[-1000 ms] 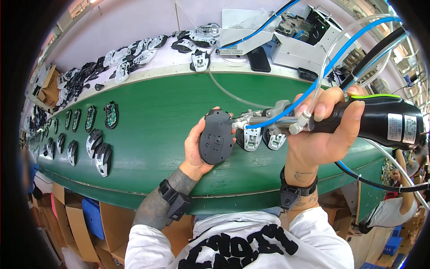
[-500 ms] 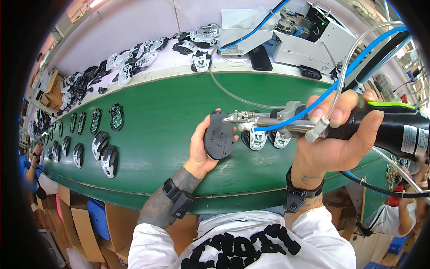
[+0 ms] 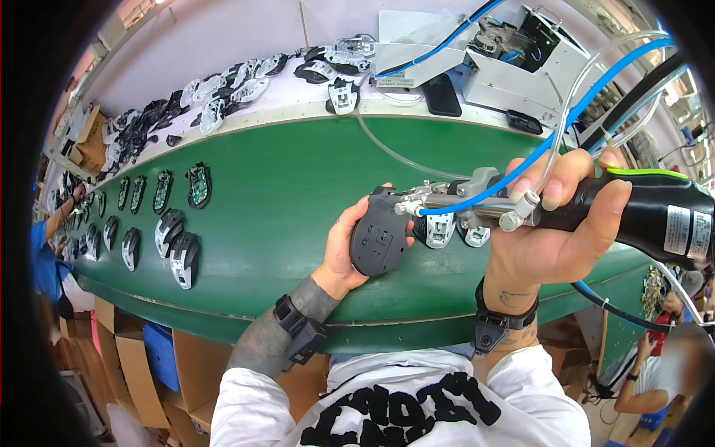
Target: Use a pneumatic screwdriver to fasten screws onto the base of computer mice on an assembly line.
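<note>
My left hand (image 3: pixel 341 242) is closed around a dark grey computer mouse (image 3: pixel 378 237), its underside facing up. Some left fingertips show past the mouse's right edge. My right hand (image 3: pixel 551 249) grips a black power screwdriver (image 3: pixel 633 205) with a green strip on top and a metal nose pointing left. The nose and its feed fitting (image 3: pixel 411 205) sit over the upper right part of the mouse; whether the bit touches it cannot be told. A blue hose (image 3: pixel 536 160) and a clear tube (image 3: pixel 573 97) run from the tool. Behind the nose lie two opened mouse shells (image 3: pixel 438 229), partly hidden.
On the green conveyor belt (image 3: pixel 275 171), mouse bodies with circuit boards (image 3: pixel 198 186) and silver-black mouse covers (image 3: pixel 183 261) lie at left. The white ledge behind holds more shells (image 3: pixel 342 97), a phone (image 3: pixel 442 95) and a white screw-feeding machine (image 3: pixel 514 74). Other people work at both sides.
My left hand has brought the mouse right and slightly down, further under the screwdriver's nose. The right hand keeps its grip. The person at right has shifted.
</note>
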